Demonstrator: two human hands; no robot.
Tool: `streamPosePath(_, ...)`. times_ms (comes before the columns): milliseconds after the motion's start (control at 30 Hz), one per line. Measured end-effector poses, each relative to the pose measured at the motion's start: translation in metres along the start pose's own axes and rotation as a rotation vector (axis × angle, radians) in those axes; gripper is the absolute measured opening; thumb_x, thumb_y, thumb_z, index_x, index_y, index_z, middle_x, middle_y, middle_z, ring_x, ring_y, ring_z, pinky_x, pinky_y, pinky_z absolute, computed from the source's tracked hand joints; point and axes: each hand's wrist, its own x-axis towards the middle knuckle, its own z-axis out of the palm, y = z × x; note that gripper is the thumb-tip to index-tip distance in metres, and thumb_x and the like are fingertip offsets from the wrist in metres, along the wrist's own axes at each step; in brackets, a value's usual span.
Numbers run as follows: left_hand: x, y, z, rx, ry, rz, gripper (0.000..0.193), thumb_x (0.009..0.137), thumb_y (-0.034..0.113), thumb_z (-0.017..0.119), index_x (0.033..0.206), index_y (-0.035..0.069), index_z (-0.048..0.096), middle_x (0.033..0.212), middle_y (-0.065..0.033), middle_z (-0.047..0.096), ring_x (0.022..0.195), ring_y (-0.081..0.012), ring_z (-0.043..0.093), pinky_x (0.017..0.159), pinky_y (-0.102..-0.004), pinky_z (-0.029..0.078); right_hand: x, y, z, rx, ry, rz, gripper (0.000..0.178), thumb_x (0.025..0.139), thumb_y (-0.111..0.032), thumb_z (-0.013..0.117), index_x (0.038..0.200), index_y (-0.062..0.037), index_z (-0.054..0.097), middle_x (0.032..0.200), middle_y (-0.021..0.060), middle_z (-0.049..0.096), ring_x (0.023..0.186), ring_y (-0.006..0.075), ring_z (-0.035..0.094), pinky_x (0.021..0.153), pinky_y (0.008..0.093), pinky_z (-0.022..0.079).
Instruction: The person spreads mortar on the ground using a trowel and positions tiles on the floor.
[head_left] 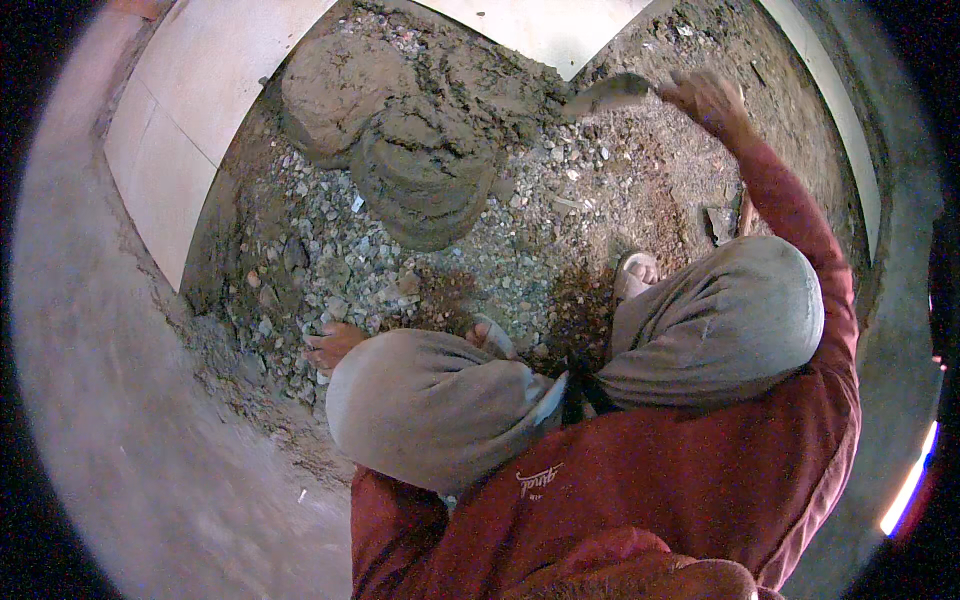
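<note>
My right hand (705,102) is closed round the handle of a trowel, out at the upper right. The trowel's blade (608,95) points left, its tip by the edge of a heap of wet mortar (425,175). The heap lies in rounded, smeared mounds over the gravel (350,240). Beside my left knee, my left hand (338,347) is low over the stones, partly hidden by the knee. Its fingers look apart, with nothing plainly held.
Large pale tiles border the gravel bed: one at left (185,120), another at the top (540,30) with a corner pointing inward, and a strip at right (835,100). A grey flat-bladed tool (719,224) lies near my right knee. My sandalled foot (635,275) rests on the gravel.
</note>
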Motion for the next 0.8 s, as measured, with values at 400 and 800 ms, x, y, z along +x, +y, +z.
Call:
streamPosePath(400, -0.003, -0.002, 0.007, 0.007, 0.022, 0.002, 0.051, 0.089, 0.035, 0.060, 0.137, 0.019, 0.057, 0.144, -0.0188, 0.053, 0.128, -0.0355, 0.054, 0.107, -0.0543, 0.037, 0.021, 0.002, -0.039, 1.216, -0.424, 0.469, 0.045, 0.098, -0.042, 0.060, 0.130, -0.0116, 0.058, 0.079, 0.0013, 0.058, 0.068, 0.0156, 0.054, 0.057, 0.0318, 0.045)
streamPosePath(800, 0.009, 0.011, -0.036, -0.066, -0.098, -0.028, 0.049, 0.091, 0.034, 0.058, 0.137, 0.016, 0.057, 0.147, -0.0188, 0.050, 0.131, -0.0359, 0.052, 0.109, -0.0536, 0.035, 0.167, -0.122, -0.113, 1.237, -0.418, -0.017, 0.040, 0.099, -0.033, 0.058, 0.126, -0.0049, 0.056, 0.088, 0.0105, 0.065, 0.073, 0.0286, 0.065, 0.066, 0.0406, 0.053)
